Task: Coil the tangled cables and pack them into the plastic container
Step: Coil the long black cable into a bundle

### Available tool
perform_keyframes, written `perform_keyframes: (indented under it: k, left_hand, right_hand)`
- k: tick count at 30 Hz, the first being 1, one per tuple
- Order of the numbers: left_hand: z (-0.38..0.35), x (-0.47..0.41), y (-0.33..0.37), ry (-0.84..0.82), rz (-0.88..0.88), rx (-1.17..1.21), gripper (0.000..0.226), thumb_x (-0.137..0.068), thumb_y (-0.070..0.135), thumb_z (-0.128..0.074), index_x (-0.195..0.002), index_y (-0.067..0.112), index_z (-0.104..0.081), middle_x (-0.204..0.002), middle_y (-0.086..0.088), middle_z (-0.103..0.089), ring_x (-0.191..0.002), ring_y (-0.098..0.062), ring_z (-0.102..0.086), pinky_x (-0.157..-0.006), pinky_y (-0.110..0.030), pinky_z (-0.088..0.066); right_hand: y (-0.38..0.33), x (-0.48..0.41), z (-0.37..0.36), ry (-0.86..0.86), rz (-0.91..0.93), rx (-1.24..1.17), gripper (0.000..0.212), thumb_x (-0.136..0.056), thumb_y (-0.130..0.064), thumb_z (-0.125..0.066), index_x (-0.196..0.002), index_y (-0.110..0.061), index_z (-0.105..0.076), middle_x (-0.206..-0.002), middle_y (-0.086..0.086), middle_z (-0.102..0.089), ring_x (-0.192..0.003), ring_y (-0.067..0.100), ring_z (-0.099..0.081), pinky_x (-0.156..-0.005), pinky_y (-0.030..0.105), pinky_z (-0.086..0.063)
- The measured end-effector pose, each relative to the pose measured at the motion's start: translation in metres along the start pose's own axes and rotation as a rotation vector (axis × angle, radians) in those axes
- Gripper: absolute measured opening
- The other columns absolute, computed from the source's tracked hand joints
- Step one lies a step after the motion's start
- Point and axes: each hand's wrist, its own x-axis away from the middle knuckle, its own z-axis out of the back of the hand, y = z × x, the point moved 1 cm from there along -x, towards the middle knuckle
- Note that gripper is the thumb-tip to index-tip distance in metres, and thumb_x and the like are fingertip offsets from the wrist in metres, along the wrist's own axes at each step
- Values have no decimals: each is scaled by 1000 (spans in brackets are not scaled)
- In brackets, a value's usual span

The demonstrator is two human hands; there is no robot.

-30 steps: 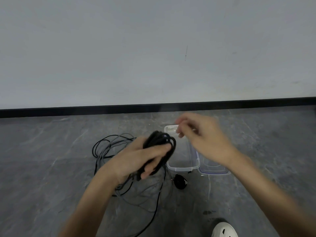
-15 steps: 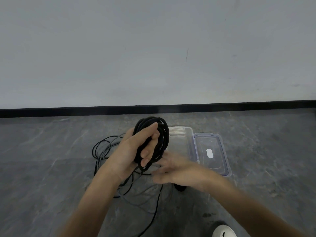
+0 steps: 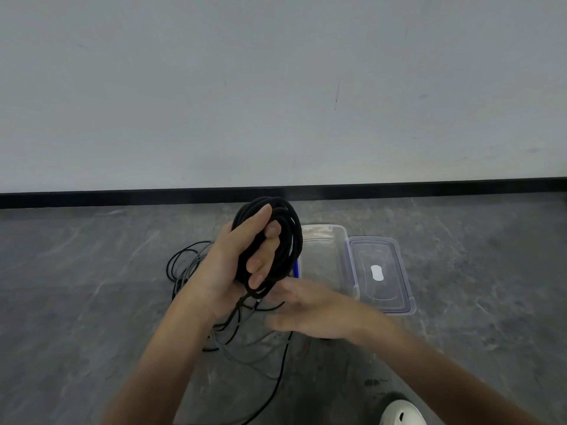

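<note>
A person winds a black cable (image 3: 276,237) into a coil above a grey floor (image 3: 76,286), the left hand (image 3: 236,262) raised with its thumb up and its fingers (image 3: 260,265) closed through the loops, clamping the bundle. The right hand (image 3: 310,308) sits low and just beneath the coil, palm turned up and fingers spread apart; motion blur makes it hard to tell whether it touches the trailing strand. More black and grey cables (image 3: 196,265) lie tangled on the floor behind the left wrist. The clear plastic container (image 3: 325,259) stands open and apparently empty just right of the coil, its lid (image 3: 380,274) lying beside it. To wind well, the right hand would likely need to feed the loose tail in even, same-sized turns while the left keeps the loops pinched so none slip free.
</note>
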Motion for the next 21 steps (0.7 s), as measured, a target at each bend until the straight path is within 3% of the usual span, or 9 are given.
perform_keyframes:
  k: [4, 7, 9, 13, 15, 17, 19, 21]
  left_hand:
    - [0, 0, -1, -24, -3, 17, 34, -84, 47, -58, -64, 20, -59, -40, 7, -37, -31, -6, -34, -39, -13, -36]
    - [1, 0, -1, -59, 3, 87, 33, -84, 46, -61, -64, 19, -59, -40, 8, -37, -30, -6, -34, -39, -14, -37]
    - [1, 1, 1, -108, -1, 135, 33, -82, 46, -70, -66, 19, -59, -40, 9, -38, -30, -5, -35, -38, -13, -38]
    - [3, 2, 2, -190, 24, 159, 35, -79, 49, -73, -68, 19, -60, -39, 10, -42, -30, -4, -38, -38, -13, -38]
    - [3, 2, 1, -252, 47, 203, 34, -83, 46, -71, -70, 17, -60, -40, 10, -44, -30, -3, -41, -39, -13, -40]
    - [3, 2, 0, -319, 67, 257, 32, -87, 43, -67, -72, 15, -60, -40, 9, -44, -30, -4, -41, -41, -13, -43]
    - [3, 2, 0, -381, 87, 315, 31, -91, 40, -63, -76, 12, -60, -41, 6, -37, -30, -9, -35, -42, -13, -43]
    - [4, 2, 3, -431, 106, 373, 31, -94, 37, -59, -79, 10, -60, -44, 3, -34, -34, -12, -31, -40, -14, -37]
  right_hand:
    - [-3, -4, -7, 36, 46, -39, 48, -86, -28, -67, -131, -25, -49, -132, -11, -55, -115, 8, -57, -100, 37, -49]
    - [0, -8, -7, 97, 91, -51, 34, -86, -28, -69, -118, -30, -57, -112, -16, -63, -97, 3, -63, -87, 24, -53]
    - [1, -10, -4, 192, 105, -85, 42, -85, -22, -70, -122, -30, -53, -112, -15, -62, -86, -1, -60, -78, 18, -50]
    - [-3, -9, 11, 379, 247, -167, 65, -83, -4, -70, -136, -21, -38, -117, -7, -56, -106, 10, -58, -92, 23, -50]
    - [-8, -6, 17, 333, 325, -135, 58, -85, 6, -65, -134, -15, -42, -113, 6, -58, -103, 17, -58, -93, 25, -49]
    - [-12, -1, 18, 219, 331, -152, 37, -87, 12, -59, -121, 2, -50, -103, 25, -56, -92, 24, -58, -86, 20, -47]
    - [-11, 1, 16, 157, 318, -107, 27, -87, 10, -59, -113, 7, -53, -102, 29, -59, -88, 17, -63, -80, 14, -49]
    - [-10, 0, 11, 101, 295, -73, 29, -88, 6, -60, -116, 2, -54, -109, 25, -61, -100, 20, -63, -92, 28, -52]
